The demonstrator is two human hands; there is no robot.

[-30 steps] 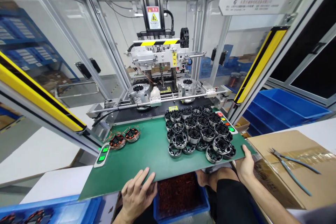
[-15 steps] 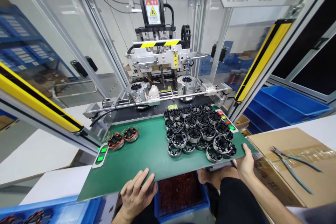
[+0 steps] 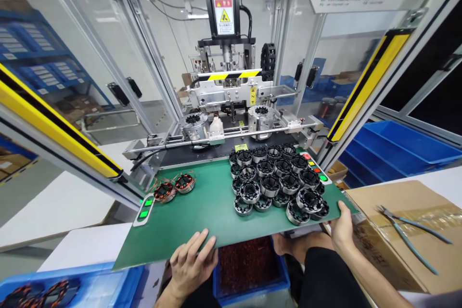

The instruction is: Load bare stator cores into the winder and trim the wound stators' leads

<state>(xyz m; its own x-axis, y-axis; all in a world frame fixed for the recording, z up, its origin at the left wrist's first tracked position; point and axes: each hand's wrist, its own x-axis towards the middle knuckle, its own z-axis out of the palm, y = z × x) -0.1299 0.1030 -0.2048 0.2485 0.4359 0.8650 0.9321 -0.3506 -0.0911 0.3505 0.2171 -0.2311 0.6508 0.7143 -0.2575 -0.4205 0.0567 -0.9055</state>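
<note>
My left hand (image 3: pixel 191 262) rests at the front edge of a green worktop (image 3: pixel 169 231), its fingers lying stretched over the top and its thumb hidden. At the worktop's right front corner, my right hand (image 3: pixel 342 227) grips the edge, thumb on top and fingers below. Close to it is a partly stacked group of black-and-silver stator cores (image 3: pixel 289 183). Two stators wound with copper wire (image 3: pixel 165 192) lie at the worktop's back left. Behind, a winding machine has a left fixture (image 3: pixel 195 126) and a right fixture (image 3: pixel 261 120), each with a black slotted core on top.
Below the worktop sits a blue bin (image 3: pixel 249 269) of reddish-brown scraps. Cutting pliers (image 3: pixel 407 233) lie on a cardboard box (image 3: pixel 426 202) at right. A blue tray (image 3: pixel 119 284) holds wound stators at lower left. Yellow-black posts (image 3: pixel 368 86) flank the machine; green-lit button panels (image 3: pixel 143 214) border the worktop.
The machine's striped carriage has come down closer to the two fixtures. My view has shifted slightly left. Both hands keep their places on the worktop edge.
</note>
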